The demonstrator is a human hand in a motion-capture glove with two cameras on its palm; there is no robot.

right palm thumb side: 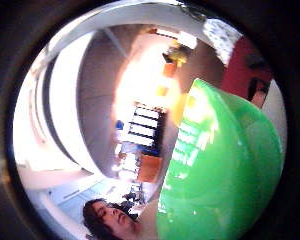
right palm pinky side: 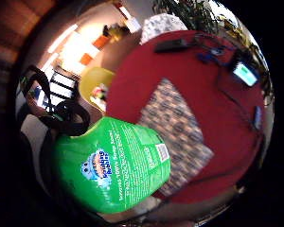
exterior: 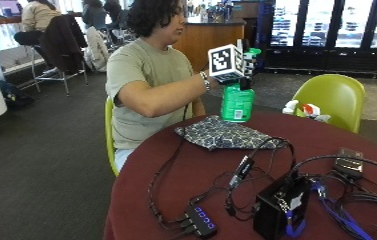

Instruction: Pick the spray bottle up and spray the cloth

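A person sits at a round maroon table (exterior: 175, 180). The gloved right hand (exterior: 244, 67) grips the top of a green spray bottle (exterior: 237, 103) and holds it upright over the far edge of a dark patterned cloth (exterior: 224, 134). The cloth lies flat on the table in front of the person. In the little finger side palm view the bottle's labelled body (right palm pinky side: 113, 163) sits close to the palm, with the cloth (right palm pinky side: 177, 135) spread on the red table (right palm pinky side: 217, 94) beyond it. The bottle (right palm thumb side: 220, 170) fills much of the thumb side palm view. The fingers on the trigger are hidden.
Near the table's front lie tangled black cables, a USB hub (exterior: 201, 220) and a black box (exterior: 281, 207). A small device (exterior: 349, 164) sits at the right. A yellow-green chair (exterior: 331, 95) stands behind the table. A lit screen (right palm pinky side: 245, 73) lies past the cloth.
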